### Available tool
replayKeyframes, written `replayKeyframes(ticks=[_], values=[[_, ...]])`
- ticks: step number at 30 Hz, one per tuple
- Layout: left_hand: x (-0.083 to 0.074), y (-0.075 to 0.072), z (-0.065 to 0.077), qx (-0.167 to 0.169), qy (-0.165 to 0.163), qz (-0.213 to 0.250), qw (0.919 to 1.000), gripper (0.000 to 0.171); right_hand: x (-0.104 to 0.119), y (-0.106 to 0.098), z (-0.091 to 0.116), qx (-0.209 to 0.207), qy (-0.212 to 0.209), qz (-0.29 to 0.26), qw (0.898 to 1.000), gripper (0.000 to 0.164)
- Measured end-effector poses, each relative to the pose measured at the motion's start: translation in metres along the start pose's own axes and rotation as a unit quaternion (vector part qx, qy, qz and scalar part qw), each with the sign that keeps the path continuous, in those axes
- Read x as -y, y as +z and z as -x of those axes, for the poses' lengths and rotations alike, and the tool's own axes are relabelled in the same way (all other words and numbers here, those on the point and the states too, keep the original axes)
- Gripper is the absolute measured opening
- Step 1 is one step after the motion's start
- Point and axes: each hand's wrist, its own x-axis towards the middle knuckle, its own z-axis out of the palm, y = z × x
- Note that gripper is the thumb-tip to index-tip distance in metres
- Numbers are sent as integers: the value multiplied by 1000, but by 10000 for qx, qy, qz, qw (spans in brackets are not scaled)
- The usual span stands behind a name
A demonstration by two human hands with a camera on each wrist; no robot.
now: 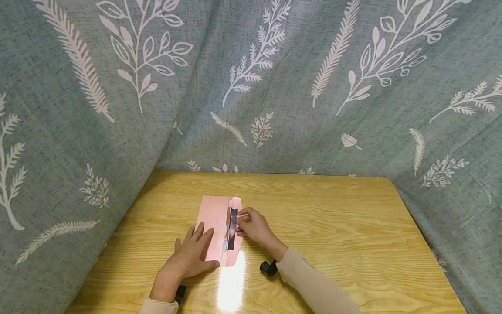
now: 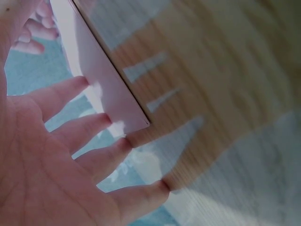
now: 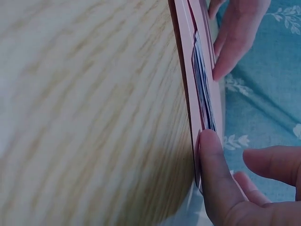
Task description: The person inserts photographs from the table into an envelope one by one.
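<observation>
A pink envelope [image 1: 213,213] lies on the table with its flap unfolded to the right. A stack of dark, glossy photo-like cards [image 1: 233,233] pokes out of its opening; the right wrist view shows several thin edges of these cards [image 3: 203,87]. My left hand [image 1: 191,255] rests with spread fingers on the envelope's left part, its thumb near the bottom edge. In the left wrist view, fingertips of the left hand [image 2: 61,155] touch the envelope [image 2: 115,99] and the table. My right hand [image 1: 254,226] touches the cards' right side over the flap, one finger [image 3: 214,160] extended against them, the others apart.
The wooden table [image 1: 333,226] has a glossy surface, with a bright reflection in front of the envelope. Leaf-patterned grey-green cloth [image 1: 294,131] hangs behind and at both sides. Black wrist cameras [image 1: 268,268] sit under both wrists.
</observation>
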Motion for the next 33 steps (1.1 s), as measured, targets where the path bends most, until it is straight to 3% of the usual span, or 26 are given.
replayKeyframes(ticks=[13,33], values=[[-2,-1,1,142,-26,-17,9999,96,-3,8,-3,-10,-13,-297,9996,27],[-2,-1,1,77,19,-116,9999,96,-4,24,-3,-239,-283,-122,9992,23]])
